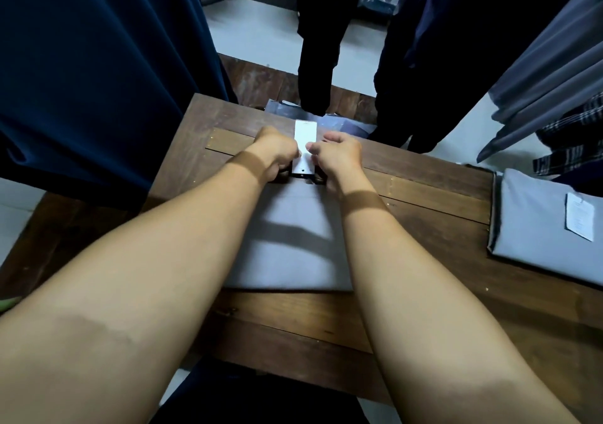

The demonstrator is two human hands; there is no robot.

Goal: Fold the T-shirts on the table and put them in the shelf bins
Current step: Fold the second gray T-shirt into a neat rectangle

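A folded grey T-shirt (290,241) lies flat in the middle of the wooden table (424,260), between my forearms. At its far edge a white hang tag (305,135) with a dark lower tag (301,169) sticks out at the collar. My left hand (275,153) has curled fingers at the collar, left of the tags. My right hand (337,156) pinches the white tag from the right. A second folded grey T-shirt (541,228) with a white paper label (580,221) lies at the table's right edge.
More grey fabric (346,127) lies at the table's far edge. Dark blue garments (98,65) hang at the left, grey (554,65) and plaid ones (574,136) at the right. A person in dark trousers (319,48) stands behind the table.
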